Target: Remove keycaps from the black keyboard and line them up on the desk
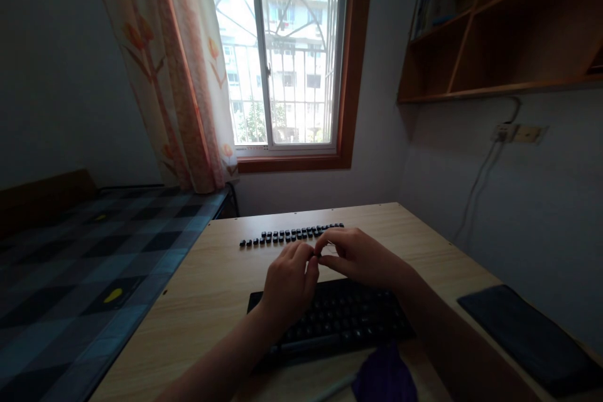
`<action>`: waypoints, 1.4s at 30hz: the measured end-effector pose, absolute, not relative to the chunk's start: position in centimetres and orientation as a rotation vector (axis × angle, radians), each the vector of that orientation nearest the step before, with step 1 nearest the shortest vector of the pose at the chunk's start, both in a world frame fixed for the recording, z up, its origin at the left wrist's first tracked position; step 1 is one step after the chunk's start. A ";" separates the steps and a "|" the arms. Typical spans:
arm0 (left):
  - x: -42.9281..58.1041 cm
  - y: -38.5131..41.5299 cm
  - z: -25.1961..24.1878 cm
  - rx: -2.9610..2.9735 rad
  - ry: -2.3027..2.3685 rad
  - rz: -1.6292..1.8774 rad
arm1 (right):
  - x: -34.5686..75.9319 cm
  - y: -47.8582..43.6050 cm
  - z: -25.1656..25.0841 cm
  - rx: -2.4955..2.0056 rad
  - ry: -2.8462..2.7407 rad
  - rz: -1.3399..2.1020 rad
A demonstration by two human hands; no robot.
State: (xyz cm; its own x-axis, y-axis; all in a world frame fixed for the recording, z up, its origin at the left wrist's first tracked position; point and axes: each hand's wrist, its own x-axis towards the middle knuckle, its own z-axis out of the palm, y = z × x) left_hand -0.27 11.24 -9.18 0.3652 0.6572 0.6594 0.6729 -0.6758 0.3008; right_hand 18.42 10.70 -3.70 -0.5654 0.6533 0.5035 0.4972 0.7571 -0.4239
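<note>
A black keyboard lies on the table beneath my hands. My left hand is closed, its thumb and fingers pinching a small black keycap above the keyboard's far edge. My right hand meets it from the other side, thumb and forefinger bent towards the same keycap. Thin wire from what looks like a keycap puller shows inside the right hand's curl; its handle is hidden. Beyond the hands, several loose black keycaps stand in two rows on the wood.
The light wooden table carries a dark flat pad at right and a purple cloth-like thing at the near edge. A bed with a checked cover adjoins on the left. A shelf hangs on the right wall.
</note>
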 end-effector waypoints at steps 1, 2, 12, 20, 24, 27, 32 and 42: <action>-0.3 11.3 -9.2 -2.579 -1.262 -1.226 | 18.5 10.8 -3.7 -0.867 -2.296 0.307; -0.3 11.4 -9.3 -2.580 -1.270 -1.223 | 18.6 10.9 -3.7 -0.881 -2.297 0.301; 0.9 12.3 -14.5 -2.743 -1.371 -0.623 | 23.7 20.7 -11.1 -1.653 -2.075 0.130; 1.1 12.6 -16.5 -2.885 -1.379 -0.412 | 26.3 23.9 -17.7 -1.947 -1.967 0.109; 1.0 12.7 -16.7 -2.908 -1.383 -0.409 | 26.0 24.4 -18.9 -1.987 -1.979 0.085; 1.0 12.7 -16.7 -2.914 -1.386 -0.407 | 25.8 25.2 -19.2 -1.997 -1.987 0.057; 0.9 12.6 -16.7 -2.921 -1.395 -0.431 | 26.2 27.2 -18.9 -2.012 -1.967 0.039; 0.8 12.5 -16.6 -2.951 -1.423 -0.422 | 26.6 30.3 -20.1 -1.994 -1.849 0.099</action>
